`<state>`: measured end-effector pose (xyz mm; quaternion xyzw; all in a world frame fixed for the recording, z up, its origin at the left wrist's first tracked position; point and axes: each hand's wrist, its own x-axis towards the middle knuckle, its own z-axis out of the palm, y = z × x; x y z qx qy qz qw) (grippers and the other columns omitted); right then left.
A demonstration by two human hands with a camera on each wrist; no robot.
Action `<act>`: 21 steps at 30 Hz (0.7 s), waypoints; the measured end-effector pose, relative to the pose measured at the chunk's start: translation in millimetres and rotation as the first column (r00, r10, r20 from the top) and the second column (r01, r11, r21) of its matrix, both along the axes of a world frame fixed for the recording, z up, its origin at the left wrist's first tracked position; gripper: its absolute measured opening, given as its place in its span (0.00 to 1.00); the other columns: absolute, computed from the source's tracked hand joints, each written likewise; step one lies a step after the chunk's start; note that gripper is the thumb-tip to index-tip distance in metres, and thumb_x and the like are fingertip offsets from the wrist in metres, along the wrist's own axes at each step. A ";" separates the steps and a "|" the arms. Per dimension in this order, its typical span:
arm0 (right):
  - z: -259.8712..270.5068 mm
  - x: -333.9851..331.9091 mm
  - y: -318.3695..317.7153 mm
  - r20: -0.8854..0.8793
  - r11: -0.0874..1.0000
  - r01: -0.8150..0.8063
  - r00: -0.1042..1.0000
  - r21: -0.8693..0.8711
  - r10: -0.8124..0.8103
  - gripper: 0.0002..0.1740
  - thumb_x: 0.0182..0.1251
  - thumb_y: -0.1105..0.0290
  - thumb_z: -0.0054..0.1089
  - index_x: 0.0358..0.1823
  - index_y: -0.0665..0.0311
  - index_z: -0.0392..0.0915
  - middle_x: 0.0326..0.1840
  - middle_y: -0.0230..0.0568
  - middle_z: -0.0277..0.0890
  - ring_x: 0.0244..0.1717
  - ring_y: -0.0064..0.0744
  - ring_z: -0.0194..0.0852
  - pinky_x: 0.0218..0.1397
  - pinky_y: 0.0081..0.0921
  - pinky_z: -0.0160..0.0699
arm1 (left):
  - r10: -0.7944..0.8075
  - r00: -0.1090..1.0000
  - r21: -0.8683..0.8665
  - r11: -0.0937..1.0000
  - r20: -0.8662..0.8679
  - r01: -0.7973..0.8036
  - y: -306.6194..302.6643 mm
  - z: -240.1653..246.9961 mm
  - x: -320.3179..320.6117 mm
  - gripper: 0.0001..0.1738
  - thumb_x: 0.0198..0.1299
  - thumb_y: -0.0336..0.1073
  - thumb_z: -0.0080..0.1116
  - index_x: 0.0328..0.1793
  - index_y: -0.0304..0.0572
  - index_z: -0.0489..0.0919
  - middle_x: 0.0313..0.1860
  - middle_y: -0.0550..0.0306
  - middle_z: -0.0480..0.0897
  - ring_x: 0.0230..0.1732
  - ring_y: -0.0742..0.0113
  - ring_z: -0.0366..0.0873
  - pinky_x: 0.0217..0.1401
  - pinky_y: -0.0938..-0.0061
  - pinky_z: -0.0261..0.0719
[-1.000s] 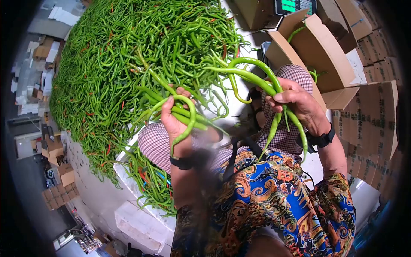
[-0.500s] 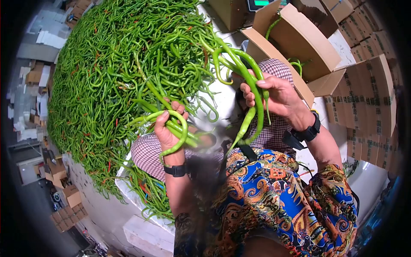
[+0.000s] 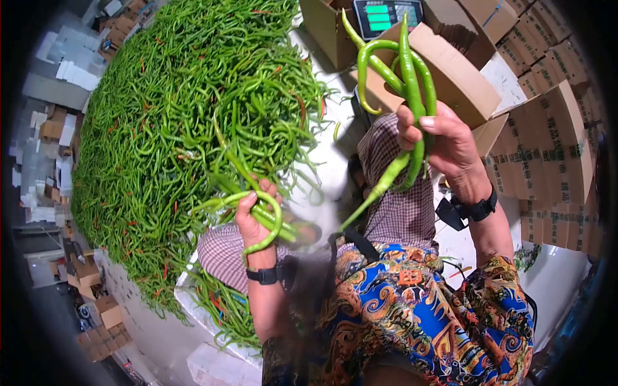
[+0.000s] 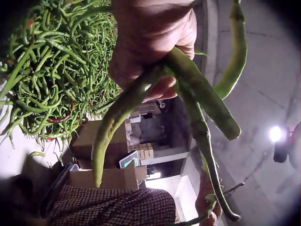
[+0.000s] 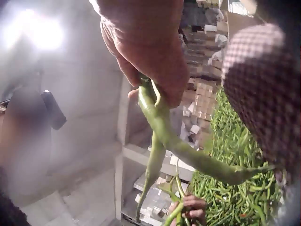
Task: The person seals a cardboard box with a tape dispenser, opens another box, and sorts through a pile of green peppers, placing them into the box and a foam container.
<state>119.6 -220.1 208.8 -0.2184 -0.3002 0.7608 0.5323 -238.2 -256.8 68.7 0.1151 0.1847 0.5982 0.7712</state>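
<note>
My left hand [image 3: 249, 222] grips several long green chili peppers [image 3: 277, 222], one of them bent in a hook over the thumb. In the left wrist view, pepper ends [image 4: 204, 92] fan out below the fist. Raised at the right, my right hand [image 3: 454, 147] pinches another bunch of green chili peppers [image 3: 409, 80] between thumb and fingers. Their upper ends point up in front of a cardboard box [image 3: 454, 80], and one thin end slants down over the checked trouser leg. Two peppers [image 5: 162, 129] cross beneath the right hand in its wrist view.
A large heap of green chili peppers [image 3: 161, 141], with a few red ones, fills the left. More peppers lie in a white container [image 3: 185, 299] by the left knee. A scale with a lit display [image 3: 380, 19] stands behind the box. Printed cartons [image 3: 547, 157] stand at the right.
My right hand has first dipped inward, then risen to the right with its peppers, which now stand more upright before the box. My left hand keeps its bunch and has barely moved.
</note>
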 end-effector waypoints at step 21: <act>-36.5 -62.2 -30.4 -0.518 0.822 -0.437 0.829 -0.364 0.211 0.28 0.71 0.68 0.51 0.69 0.71 0.57 0.32 0.36 0.64 0.17 0.12 0.57 0.16 0.10 0.60 | -0.013 1.000 0.024 1.000 -0.020 0.013 0.3 54.6 36.8 0.28 0.55 0.36 0.65 0.63 0.54 0.70 0.45 0.60 0.75 0.40 0.67 0.70 0.42 0.74 0.73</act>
